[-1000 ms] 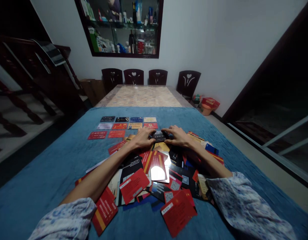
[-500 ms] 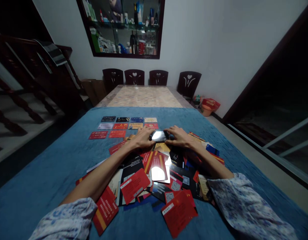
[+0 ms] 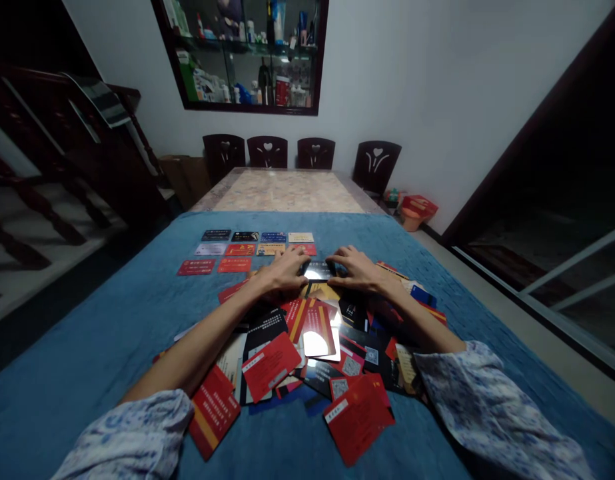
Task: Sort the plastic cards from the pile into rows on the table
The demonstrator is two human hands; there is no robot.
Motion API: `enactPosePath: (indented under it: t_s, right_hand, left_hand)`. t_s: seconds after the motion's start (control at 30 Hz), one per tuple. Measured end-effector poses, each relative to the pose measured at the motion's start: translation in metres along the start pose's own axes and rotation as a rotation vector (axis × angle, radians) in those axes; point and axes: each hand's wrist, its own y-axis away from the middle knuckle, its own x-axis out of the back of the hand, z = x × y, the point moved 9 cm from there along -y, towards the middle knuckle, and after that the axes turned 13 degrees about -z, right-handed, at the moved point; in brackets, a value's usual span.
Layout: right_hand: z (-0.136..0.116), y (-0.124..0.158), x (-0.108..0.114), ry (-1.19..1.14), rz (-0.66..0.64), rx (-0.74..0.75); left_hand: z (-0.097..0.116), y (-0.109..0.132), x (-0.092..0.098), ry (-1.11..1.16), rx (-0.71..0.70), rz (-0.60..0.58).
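Between my two hands is a black card [image 3: 318,269] with a bright glare on its surface. My left hand [image 3: 289,269] grips its left edge with thumb and fingers, and my right hand [image 3: 354,269] has its right edge. Beneath and in front of them spreads a loose pile of cards in red, black, blue and gold. A red card with a gold stripe [image 3: 318,327] lies on top in the middle. Nearer to me are a red card [image 3: 270,366] and another red card [image 3: 358,420]. My forearms cover parts of the pile.
Rows of cards, including a white card [image 3: 210,249] and an orange-red card [image 3: 234,265], lie face up at the back left on the blue cloth [image 3: 112,320]. Beyond it is the bare tabletop [image 3: 287,190], with several chairs [image 3: 316,153] against the wall.
The black card has tilted slightly, so the glare on it has slid lower and printing shows along its top. Both hands keep hold of its edges. The view has shifted a little.
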Motion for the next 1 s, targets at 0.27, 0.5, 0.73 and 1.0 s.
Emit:
enactPosePath:
  t_s: [0.27,0.5,0.73,1.0]
  right_hand:
    - [-0.009,-0.008,0.003,0.029,-0.011,0.024]
    - [-0.024,-0.024,0.009,0.09,-0.019,0.03]
    - [-0.047,-0.046,0.016,0.117,-0.061,0.031]
    - [-0.07,-0.076,0.016,0.13,-0.109,0.034]
  left_hand:
    - [0.002,0.006,0.005,-0.095,0.024,-0.037]
    - [-0.008,0.017,0.009,-0.171,0.036,-0.036]
    - [-0.028,0.037,0.015,-0.178,0.1,-0.04]
    - [-0.056,0.055,0.017,-0.156,0.165,-0.045]
